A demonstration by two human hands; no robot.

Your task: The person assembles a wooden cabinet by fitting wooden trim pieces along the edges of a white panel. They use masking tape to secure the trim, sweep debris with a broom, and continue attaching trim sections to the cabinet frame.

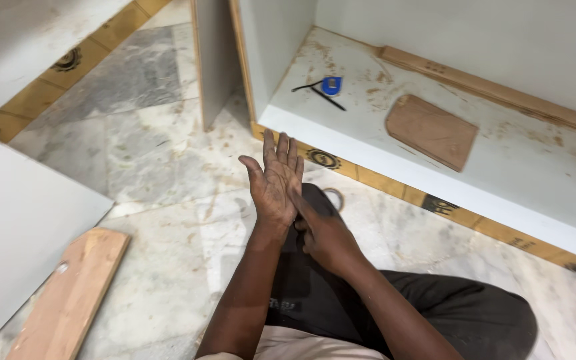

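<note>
Our left hand [276, 179] is held flat and fully open, palm up, grasping nothing. Our right hand [325, 230] lies at its 4 o'clock, one extended finger pressing the left palm; it holds nothing. At 1 o'clock, the open white laminated cabinet carcass [395, 150] contains a blue tape measure [331, 85], a black pencil [328, 99] and a brown rounded plywood offcut [431, 131], all resting on sawdust.

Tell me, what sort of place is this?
Probably a room where cabinets are being built or fitted: a white cabinet carcass dusted with sawdust, a blue tape measure inside it, and a loose wooden board on the marble floor.
</note>
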